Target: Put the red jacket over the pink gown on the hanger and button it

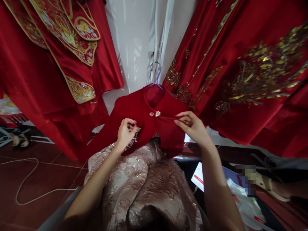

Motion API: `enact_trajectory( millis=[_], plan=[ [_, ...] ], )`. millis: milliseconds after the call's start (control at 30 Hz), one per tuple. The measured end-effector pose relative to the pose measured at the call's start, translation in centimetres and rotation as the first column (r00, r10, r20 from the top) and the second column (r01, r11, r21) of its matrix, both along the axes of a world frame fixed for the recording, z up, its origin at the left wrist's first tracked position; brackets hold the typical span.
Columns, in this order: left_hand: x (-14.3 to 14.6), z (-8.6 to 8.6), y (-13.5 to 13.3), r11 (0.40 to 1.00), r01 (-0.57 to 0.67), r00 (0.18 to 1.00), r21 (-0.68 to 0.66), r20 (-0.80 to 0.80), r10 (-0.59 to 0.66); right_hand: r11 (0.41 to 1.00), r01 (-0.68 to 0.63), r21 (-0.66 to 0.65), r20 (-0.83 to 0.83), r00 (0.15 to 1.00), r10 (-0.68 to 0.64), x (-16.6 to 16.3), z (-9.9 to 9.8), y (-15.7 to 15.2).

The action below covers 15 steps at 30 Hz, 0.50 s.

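Observation:
A dark red velvet jacket (144, 112) hangs in front of me over a pale pink brocade skirt (144, 179). A small pearl clasp (155, 114) sits at its collar. My left hand (125, 133) is closed in a pinch on a beaded fastening at the jacket's left front edge. My right hand (192, 126) pinches the jacket's right front edge, fingers pressed together on the fabric. A purple hanger hook (157, 78) shows above the collar.
Red robes with gold embroidery hang at the left (60, 64) and the right (252, 73). A white wall (137, 41) lies behind. A white cable (26, 179) trails on the dark red floor. Papers and plastic bags (238, 199) lie lower right. Sandals (20, 139) stand far left.

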<state>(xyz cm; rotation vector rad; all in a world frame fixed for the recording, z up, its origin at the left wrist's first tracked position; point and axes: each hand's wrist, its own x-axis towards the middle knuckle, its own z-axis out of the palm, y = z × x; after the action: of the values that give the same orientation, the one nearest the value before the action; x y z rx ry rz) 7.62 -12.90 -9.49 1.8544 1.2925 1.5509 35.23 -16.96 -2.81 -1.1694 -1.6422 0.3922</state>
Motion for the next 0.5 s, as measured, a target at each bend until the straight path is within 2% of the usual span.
enact_trajectory(
  millis=[100,200,300,400,500],
  plan=[
    [0.0,-0.7,-0.2,1.000,-0.010,0.998,-0.001,-0.054,0.010,0.995,-0.094,0.018,0.011,0.996,0.093,-2.0,2.4,-2.0],
    [0.4,-0.6,-0.3,0.999,-0.030,0.994,0.034,-0.107,0.034,0.975,-0.223,-0.012,0.100,0.970,0.223,-4.8,2.7,-3.4],
    [0.6,-0.4,-0.2,0.991,-0.100,0.983,0.087,-0.148,0.112,0.963,-0.267,-0.050,0.211,0.939,0.271,-7.3,1.0,-3.2],
    [0.7,-0.3,0.0,0.989,-0.100,0.976,0.109,-0.184,0.119,0.967,-0.246,-0.070,0.275,0.927,0.256,-9.1,-1.5,-1.4],
    [0.5,-0.4,0.3,0.992,-0.085,0.977,0.094,-0.186,0.101,0.978,-0.201,-0.051,0.221,0.953,0.207,-10.3,-3.5,0.8]
  ],
)
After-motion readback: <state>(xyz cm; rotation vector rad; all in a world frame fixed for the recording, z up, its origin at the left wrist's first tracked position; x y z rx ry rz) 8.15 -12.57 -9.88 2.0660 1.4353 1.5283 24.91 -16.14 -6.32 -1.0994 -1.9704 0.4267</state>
